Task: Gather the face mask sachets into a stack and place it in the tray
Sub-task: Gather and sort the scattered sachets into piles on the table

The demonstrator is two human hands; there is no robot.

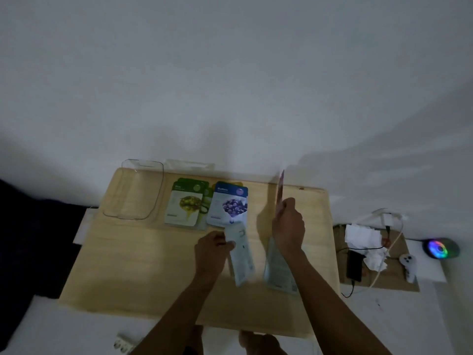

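On the wooden table point(143, 265), a clear plastic tray point(133, 193) stands at the far left. Beside it lie a green olive sachet point(185, 203) on other green ones and a blue blueberry sachet point(229, 203). My left hand point(213, 248) pinches a pale sachet point(240, 254) by its left edge; the sachet slants toward me. My right hand point(288, 224) holds a pinkish sachet point(279, 193) upright, edge-on. Another pale sachet point(277, 270) lies flat under my right forearm.
A white wall rises behind the table. To the right, a low board holds crumpled tissue point(361, 234), a black phone point(354, 267), white cables and a white controller point(408, 267). A glowing rainbow-lit disc point(440, 248) sits further right. A power strip point(125, 344) lies near my feet.
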